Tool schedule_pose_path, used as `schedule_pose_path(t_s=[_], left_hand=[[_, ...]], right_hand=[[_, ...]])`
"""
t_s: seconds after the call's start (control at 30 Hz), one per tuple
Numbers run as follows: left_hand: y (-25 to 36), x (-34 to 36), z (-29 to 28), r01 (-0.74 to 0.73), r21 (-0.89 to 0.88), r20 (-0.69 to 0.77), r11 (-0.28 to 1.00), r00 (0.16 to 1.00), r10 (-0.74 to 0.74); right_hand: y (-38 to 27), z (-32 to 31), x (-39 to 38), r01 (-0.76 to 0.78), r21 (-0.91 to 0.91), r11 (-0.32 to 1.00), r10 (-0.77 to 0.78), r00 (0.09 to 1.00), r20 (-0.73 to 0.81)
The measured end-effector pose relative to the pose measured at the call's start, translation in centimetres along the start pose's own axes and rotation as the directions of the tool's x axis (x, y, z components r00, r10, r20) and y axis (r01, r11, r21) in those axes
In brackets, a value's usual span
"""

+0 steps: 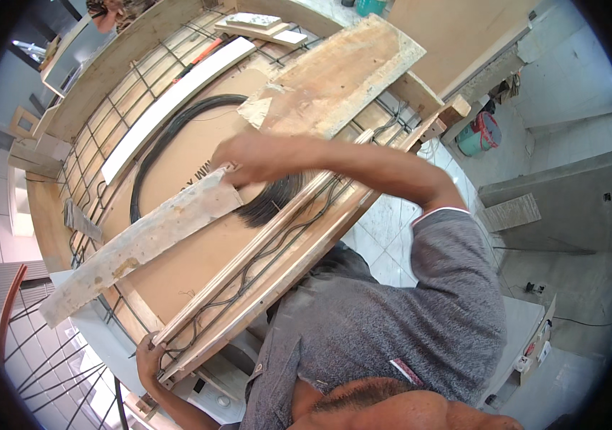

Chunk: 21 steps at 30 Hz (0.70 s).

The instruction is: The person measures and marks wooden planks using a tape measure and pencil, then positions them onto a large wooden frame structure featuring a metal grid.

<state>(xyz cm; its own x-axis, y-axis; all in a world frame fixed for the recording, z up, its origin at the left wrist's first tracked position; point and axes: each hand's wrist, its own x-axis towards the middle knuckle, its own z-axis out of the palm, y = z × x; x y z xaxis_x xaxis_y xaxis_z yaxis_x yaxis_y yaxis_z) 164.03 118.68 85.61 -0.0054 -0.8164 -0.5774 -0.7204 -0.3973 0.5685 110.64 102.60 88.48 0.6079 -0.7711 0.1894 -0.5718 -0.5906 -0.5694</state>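
My right hand [245,159] reaches across the wooden frame, closed at the upper end of a worn, plaster-stained board [137,247]; it is somewhat blurred. That board slants down to the left, its far end past the frame's left side. Closed at the frame's near left corner, my left hand [150,356] grips the end of a long, thin wooden strip [263,236]. Beneath the worn board lies a brown cardboard sheet [177,261]. On the sheet rests a coil of black wire [150,161], partly hidden by my right hand and the board.
A wide, rough board [342,75] lies across the frame's far right. A white strip [177,107], a red-handled tool [198,60] and steel bars [109,115] are at the far side. On the floor at right stands a green bucket [472,137]. More bars stick out at lower left.
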Motion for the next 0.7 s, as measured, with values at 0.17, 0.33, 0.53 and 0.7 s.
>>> schedule_pose_path(t_s=[0.17, 0.33, 0.53, 0.7], left_hand=[[-3.2, -0.6, 0.9, 0.037, 0.039, -0.128, 0.999, 0.991, -0.032], [-2.5, 0.3, 1.5, 0.059, 0.041, -0.173, 0.997, 0.984, -0.051], [-0.2, -0.2, 1.7, 0.131, -0.081, -0.133, 0.988, 0.981, -0.141], [-1.5, -0.1, 2.6, 0.057, -0.173, -0.220, 0.983, 0.971, -0.095]], right_hand=[[3.0, -13.7, -12.6, -0.433, -0.268, 0.861, 0.462, 0.885, 0.054], [9.7, -10.3, -22.7, -0.631, -0.219, 0.744, 0.642, 0.766, -0.026], [10.2, -9.3, -21.8, -0.594, -0.096, 0.799, 0.601, 0.792, 0.105], [10.7, -8.7, -21.7, -0.567, -0.111, 0.816, 0.577, 0.807, 0.126]])
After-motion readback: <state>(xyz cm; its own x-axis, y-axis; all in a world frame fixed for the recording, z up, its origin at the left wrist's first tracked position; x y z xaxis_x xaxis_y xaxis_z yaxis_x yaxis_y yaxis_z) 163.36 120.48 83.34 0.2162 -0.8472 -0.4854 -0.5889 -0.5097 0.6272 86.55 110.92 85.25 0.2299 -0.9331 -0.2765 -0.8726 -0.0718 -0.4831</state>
